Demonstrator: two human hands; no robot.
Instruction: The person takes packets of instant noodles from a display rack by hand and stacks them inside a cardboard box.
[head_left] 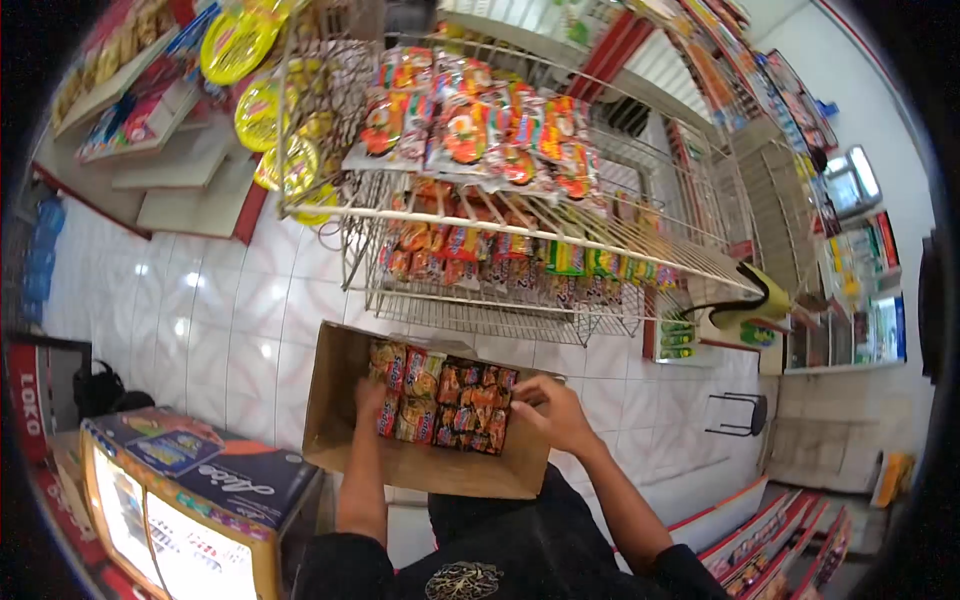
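Observation:
An open cardboard box point(420, 474) sits close in front of my body. Inside it lie rows of instant noodle packets: red-and-yellow ones point(411, 392) on the left and dark ones with orange pictures point(474, 408) on the right. My left hand point(370, 400) reaches into the box along the left edge of the packets; its fingers are blurred and partly hidden. At the right side, my right hand point(556, 412) is by the edge of the dark packets, thumb and forefinger apart. Whether its fingertips touch the packets or the box wall I cannot make out.
A white wire rack point(530, 225) ahead holds noodle packets point(465, 125) on its upper shelf and more packets point(500, 255) below. Yellow round packs point(262, 115) hang at its left end. An ice-cream freezer point(200, 480) stands at the left, a black stool point(738, 414) at the right.

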